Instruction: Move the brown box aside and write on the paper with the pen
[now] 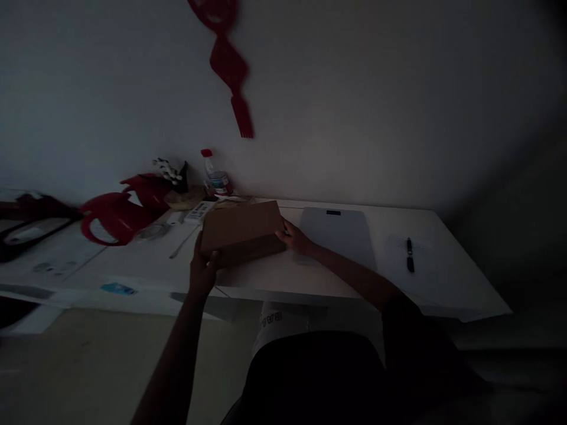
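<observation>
While it is held at both ends, the brown cardboard box [241,230]: is over the white table [460,268], close to the front edge. It looks closed on top. I cannot tell if its bottom touches the table.

Left hand [204,268]: has hold of the box at its near left corner. The thumb is on the front side and the fingers go round the left end. They are bent only part way, because the box fills the grip.

Right hand [296,238]: has hold of the box at its right end. The hand is bent round the edge, with the thumb toward the front. Some fingers are hard to see.

Flat grey slab [339,233]: lies on the table, right of the box. It has a small dark patch near its far edge. The right arm goes over it.

Small dark thing [410,264]: lies further right, and may be a pen.

Plastic bottle [219,182]: stands behind the box, near the wall [354,118]. It has a red cap.

Red jug [113,217]: is left of the box, well apart from it. Its handle points left.

White flowers [167,170]: are behind the jug.

Blue packet [117,288]: lies at the front, far to the left.

Red hanging [228,64]: is up on the wall.
</observation>
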Action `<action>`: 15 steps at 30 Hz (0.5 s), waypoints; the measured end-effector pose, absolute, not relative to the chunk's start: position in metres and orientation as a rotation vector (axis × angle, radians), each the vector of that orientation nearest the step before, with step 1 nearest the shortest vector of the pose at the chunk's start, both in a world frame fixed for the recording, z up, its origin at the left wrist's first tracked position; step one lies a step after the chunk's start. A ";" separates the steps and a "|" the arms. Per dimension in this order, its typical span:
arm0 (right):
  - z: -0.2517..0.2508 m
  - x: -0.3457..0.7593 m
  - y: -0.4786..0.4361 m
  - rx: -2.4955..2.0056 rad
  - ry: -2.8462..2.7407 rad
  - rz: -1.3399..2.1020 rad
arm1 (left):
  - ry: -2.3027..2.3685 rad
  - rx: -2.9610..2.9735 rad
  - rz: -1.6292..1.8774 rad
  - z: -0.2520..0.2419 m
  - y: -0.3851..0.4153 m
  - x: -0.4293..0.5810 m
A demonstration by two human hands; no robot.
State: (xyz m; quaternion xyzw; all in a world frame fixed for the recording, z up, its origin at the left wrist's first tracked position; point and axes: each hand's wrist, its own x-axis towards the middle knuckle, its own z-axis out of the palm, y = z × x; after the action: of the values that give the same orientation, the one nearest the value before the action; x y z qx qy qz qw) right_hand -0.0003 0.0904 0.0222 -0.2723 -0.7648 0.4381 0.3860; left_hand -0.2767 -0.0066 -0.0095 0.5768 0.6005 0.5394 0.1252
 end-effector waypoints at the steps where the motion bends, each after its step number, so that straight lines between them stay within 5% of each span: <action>1: 0.021 0.000 0.091 -0.691 -1.949 1.109 | 1.752 1.641 1.582 -0.010 -0.007 -0.275; 15: 0.021 0.004 0.088 -0.675 -1.979 1.111 | 1.617 1.504 1.677 -0.025 -0.003 -0.272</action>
State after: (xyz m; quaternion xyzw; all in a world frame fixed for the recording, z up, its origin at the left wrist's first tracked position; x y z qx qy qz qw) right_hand 0.0039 0.0881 0.0213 -0.2639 -0.7739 0.4347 0.3774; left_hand -0.2717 -0.0026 -0.0253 0.5333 0.5733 0.5945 0.1830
